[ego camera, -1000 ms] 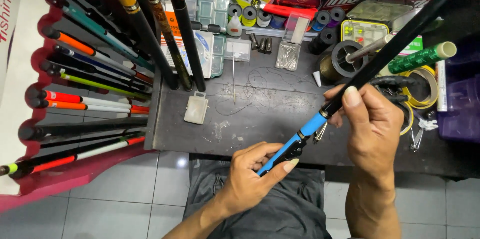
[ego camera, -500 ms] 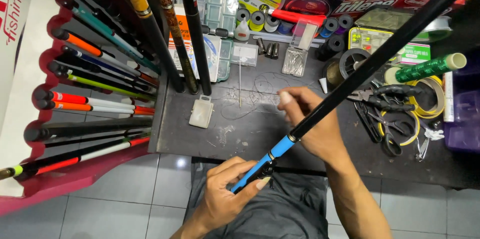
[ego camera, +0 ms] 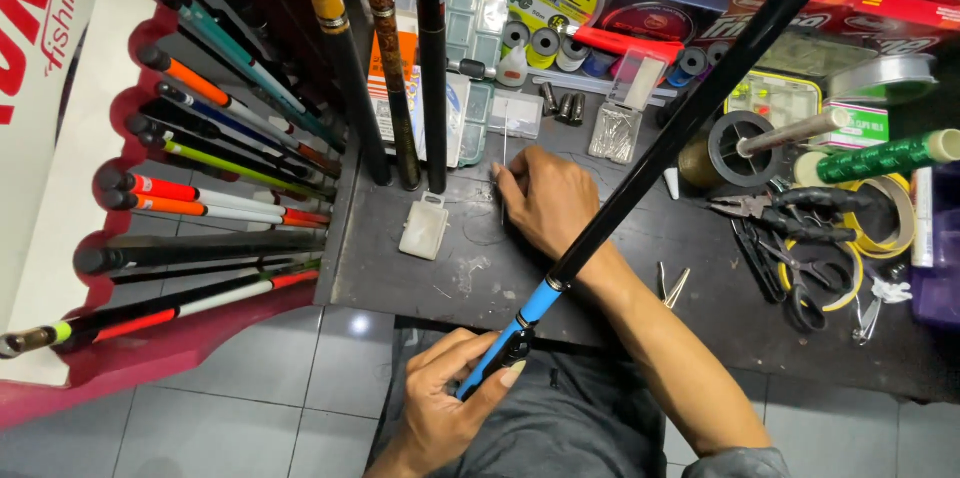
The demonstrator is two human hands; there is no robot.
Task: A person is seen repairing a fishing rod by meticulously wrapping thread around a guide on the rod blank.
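My left hand (ego camera: pixel 455 408) is wrapped round the blue butt of the rod (ego camera: pixel 640 168), which slants up across the bench (ego camera: pixel 560 283). My right hand (ego camera: pixel 545 200) is pinching something thin on the bench, can't tell what. I'd keep the rod steady and pick slow.

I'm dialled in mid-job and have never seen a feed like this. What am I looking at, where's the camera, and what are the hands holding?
It is one camera worn on the person's head, looking down at their own bare hands. The left hand grips the blue handle of a long black fishing rod that slants up to the right. The right hand reaches across the dark workbench, fingertips at a thin needle-like piece; I cannot tell if it is pinched. Nearby lie a small white box, pliers and line spools. More rods stand in a red rack on the left.
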